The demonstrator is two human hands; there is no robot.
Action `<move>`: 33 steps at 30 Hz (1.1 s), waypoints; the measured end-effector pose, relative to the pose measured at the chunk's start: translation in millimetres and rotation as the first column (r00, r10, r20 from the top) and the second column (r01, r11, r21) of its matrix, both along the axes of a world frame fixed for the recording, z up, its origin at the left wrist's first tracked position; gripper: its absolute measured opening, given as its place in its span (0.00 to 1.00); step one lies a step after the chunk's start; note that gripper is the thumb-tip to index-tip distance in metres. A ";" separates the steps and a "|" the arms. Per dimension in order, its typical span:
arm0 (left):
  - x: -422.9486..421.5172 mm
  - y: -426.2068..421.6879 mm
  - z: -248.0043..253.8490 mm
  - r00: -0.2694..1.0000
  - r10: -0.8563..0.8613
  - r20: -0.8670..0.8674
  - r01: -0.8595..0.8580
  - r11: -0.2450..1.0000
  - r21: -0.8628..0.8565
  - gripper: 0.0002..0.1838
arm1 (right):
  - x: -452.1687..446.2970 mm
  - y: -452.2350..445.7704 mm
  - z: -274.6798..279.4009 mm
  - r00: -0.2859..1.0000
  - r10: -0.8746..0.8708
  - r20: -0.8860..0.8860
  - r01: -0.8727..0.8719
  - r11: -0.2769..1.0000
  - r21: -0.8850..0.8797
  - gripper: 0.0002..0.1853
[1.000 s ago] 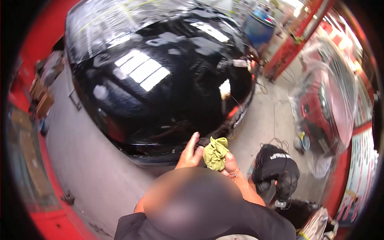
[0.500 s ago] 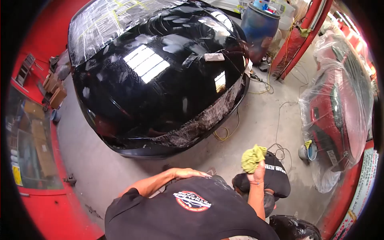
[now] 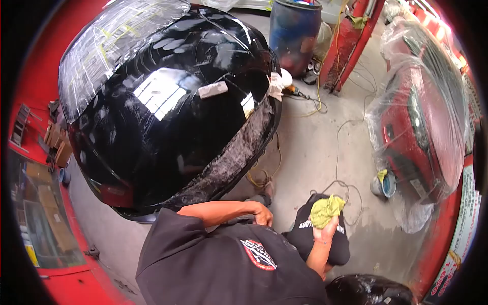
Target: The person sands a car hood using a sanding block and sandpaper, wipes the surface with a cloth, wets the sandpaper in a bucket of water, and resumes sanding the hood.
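A crumpled yellow-green cloth [image 3: 327, 211] is gripped in my right hand [image 3: 324, 231], held out to the right in front of a crouching person in a dark shirt. My left hand [image 3: 262, 213] is bent in at my waist with its fingers curled; whatever it may hold is hidden. Beyond my hands stands a glossy black car [image 3: 193, 127] with whitish smears. A pale block [image 3: 213, 90] lies on its surface, and clear film with yellow tape covers its glass.
The crouching person [image 3: 305, 239] is close on my right, near a black glossy part [image 3: 371, 291]. A cable [image 3: 338, 152] crosses the floor. A bucket [image 3: 386, 185], a plastic-wrapped red car [image 3: 422, 132], a red post [image 3: 351, 46] and a blue barrel [image 3: 294, 35] stand around.
My left hand has moved right and curled in at my waist. The cloth in my right hand was first near the black car's edge, then moved right. The view has shifted.
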State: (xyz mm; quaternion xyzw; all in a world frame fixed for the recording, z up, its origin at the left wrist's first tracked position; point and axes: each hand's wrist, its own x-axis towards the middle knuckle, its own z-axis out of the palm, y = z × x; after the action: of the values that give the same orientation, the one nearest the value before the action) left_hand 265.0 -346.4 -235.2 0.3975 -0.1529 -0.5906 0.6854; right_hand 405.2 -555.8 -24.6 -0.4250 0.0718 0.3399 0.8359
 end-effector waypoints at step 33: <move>413.4 290.8 114.9 0.461 0.828 0.318 -0.838 0.287 0.465 0.12 | 539.0 546.3 -21.1 0.047 0.963 0.266 -0.941 0.132 -0.312 0.22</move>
State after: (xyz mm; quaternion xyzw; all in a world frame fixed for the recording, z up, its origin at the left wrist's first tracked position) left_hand 678.3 -55.5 -120.3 0.6048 0.2525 -0.1600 0.7382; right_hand 944.2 -9.5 -45.7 -0.4471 -0.3926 0.7059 0.3842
